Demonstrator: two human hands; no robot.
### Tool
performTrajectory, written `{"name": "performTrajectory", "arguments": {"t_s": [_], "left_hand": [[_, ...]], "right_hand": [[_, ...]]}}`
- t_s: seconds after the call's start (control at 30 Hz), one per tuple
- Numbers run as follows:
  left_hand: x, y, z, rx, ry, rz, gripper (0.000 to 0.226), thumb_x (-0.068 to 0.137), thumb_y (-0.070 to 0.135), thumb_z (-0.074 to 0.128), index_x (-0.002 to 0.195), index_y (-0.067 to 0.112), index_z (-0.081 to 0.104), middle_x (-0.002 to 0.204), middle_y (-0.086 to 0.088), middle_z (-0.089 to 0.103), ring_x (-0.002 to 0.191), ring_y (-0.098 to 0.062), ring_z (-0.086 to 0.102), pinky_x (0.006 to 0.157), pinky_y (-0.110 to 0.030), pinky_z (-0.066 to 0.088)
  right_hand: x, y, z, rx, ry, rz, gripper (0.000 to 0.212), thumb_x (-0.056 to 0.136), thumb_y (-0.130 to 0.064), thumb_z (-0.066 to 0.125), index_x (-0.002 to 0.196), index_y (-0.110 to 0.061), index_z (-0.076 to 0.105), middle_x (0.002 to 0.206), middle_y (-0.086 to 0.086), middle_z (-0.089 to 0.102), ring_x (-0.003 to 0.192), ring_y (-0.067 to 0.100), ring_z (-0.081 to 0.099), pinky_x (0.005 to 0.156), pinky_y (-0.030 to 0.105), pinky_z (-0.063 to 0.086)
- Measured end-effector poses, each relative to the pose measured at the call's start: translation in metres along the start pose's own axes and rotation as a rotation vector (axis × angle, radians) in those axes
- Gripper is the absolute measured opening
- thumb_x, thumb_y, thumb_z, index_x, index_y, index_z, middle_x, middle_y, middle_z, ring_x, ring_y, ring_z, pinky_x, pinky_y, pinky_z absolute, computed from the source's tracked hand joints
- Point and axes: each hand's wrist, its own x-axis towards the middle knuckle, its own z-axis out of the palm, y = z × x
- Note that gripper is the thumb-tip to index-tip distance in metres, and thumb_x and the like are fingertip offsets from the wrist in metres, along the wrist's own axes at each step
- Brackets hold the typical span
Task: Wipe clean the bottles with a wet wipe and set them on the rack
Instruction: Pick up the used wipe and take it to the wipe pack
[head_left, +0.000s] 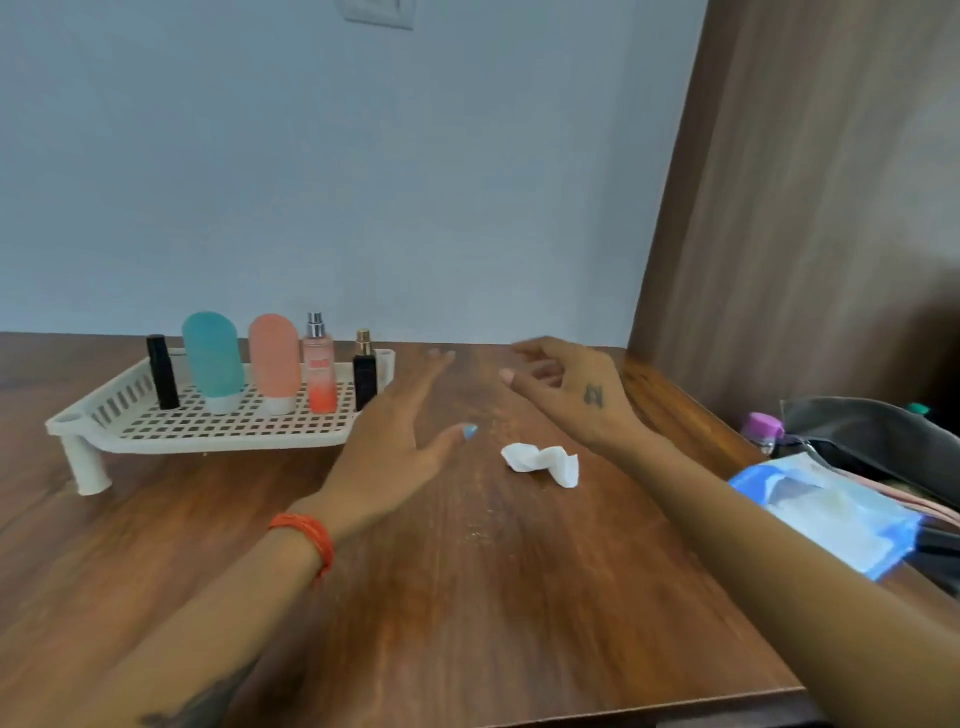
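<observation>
Both hands, left (395, 441) and right (576, 384), hover spread above the table (467, 597).

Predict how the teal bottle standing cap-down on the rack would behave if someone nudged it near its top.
The teal bottle would probably tip: it stands tall on a narrow white cap, wider above than below. The perforated rack floor may give the cap uneven footing. Falling sideways, it would likely knock the peach bottle close beside it.
</observation>
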Motion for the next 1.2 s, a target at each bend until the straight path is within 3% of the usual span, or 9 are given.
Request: {"name": "performTrajectory", "arguments": {"t_s": [0.17,0.3,0.47,0.6,0.7,0.8,0.93,1.1,1.2], "left_hand": [[0.01,0.004,0.047,0.102,-0.194,-0.003,0.067,0.086,0.017,0.062,0.142,0.034,0.03,0.153,0.007,0.026,0.141,-0.013,0.023,0.114,-0.027,0.021],[0.025,0.006,0.073,0.206,-0.32,-0.038,0.068,0.08,0.016,0.068,0.14,0.027,0.038,0.148,0.001,0.037,0.134,-0.018,0.037,0.108,-0.025,0.028],[0.042,0.003,0.084,0.147,-0.424,-0.1,0.042,0.074,0.02,0.075,0.114,0.022,0.063,0.108,0.003,0.069,0.095,-0.013,0.064,0.083,-0.023,0.046],[0.06,0.017,0.08,0.029,-0.48,-0.231,0.018,0.073,0.01,0.075,0.082,0.025,0.072,0.076,0.003,0.073,0.07,-0.006,0.066,0.064,-0.014,0.046],[0.075,0.034,0.073,-0.13,-0.423,-0.37,0.022,0.073,0.004,0.074,0.071,0.026,0.071,0.07,0.006,0.071,0.066,-0.002,0.064,0.065,-0.01,0.045],[0.092,0.064,0.064,-0.361,-0.396,-0.503,0.013,0.076,0.002,0.071,0.083,0.013,0.074,0.082,-0.006,0.073,0.08,-0.018,0.069,0.073,-0.024,0.055],[0.107,0.114,0.066,-0.542,-0.397,-0.581,0.01,0.08,-0.006,0.065,0.088,-0.002,0.069,0.086,-0.018,0.07,0.075,-0.018,0.069,0.064,-0.018,0.055],[0.108,0.168,0.105,-0.575,-0.539,-0.53,0.021,0.071,-0.006,0.073,0.077,0.014,0.072,0.079,-0.003,0.072,0.07,-0.004,0.066,0.064,-0.014,0.051],[0.094,0.198,0.145,-0.565,-0.688,-0.497,0.022,0.07,-0.008,0.072,0.079,0.012,0.073,0.069,0.004,0.07,0.063,-0.001,0.062,0.061,-0.014,0.049]], "right_hand": [[-0.029,0.039,-0.006,-0.158,-0.1,0.132,0.043,0.08,-0.033,0.066,0.12,-0.019,0.059,0.124,0.001,0.059,0.112,0.017,0.054,0.097,0.032,0.042],[-0.032,0.058,0.0,-0.303,-0.222,0.117,0.043,0.082,-0.029,0.063,0.123,-0.018,0.055,0.125,0.005,0.056,0.115,0.021,0.05,0.096,0.029,0.037],[-0.027,0.07,0.007,-0.31,-0.306,0.167,0.016,0.08,-0.016,0.057,0.095,-0.011,0.062,0.101,0.009,0.064,0.096,0.029,0.056,0.068,0.028,0.034],[-0.021,0.067,-0.005,-0.201,-0.313,0.24,0.011,0.078,-0.013,0.058,0.086,-0.015,0.066,0.09,0.007,0.067,0.088,0.028,0.059,0.063,0.026,0.033],[-0.015,0.056,-0.031,-0.031,-0.223,0.348,0.012,0.076,-0.014,0.064,0.086,-0.019,0.069,0.085,0.002,0.069,0.081,0.018,0.059,0.064,0.021,0.034],[-0.009,0.044,-0.061,0.171,-0.107,0.44,0.009,0.072,-0.012,0.07,0.08,-0.014,0.067,0.076,-0.001,0.067,0.071,0.011,0.059,0.061,0.018,0.04],[-0.011,0.041,-0.101,0.355,0.018,0.613,0.009,0.071,-0.012,0.073,0.073,-0.019,0.069,0.075,-0.001,0.071,0.071,0.01,0.065,0.063,0.022,0.051],[-0.051,0.056,-0.154,0.644,0.216,0.859,0.012,0.074,-0.001,0.071,0.079,-0.012,0.071,0.079,0.009,0.072,0.074,0.018,0.068,0.066,0.027,0.056],[-0.091,0.071,-0.183,0.746,0.365,1.03,0.012,0.077,0.003,0.068,0.083,-0.006,0.071,0.083,0.014,0.071,0.078,0.023,0.067,0.067,0.027,0.054]]}}
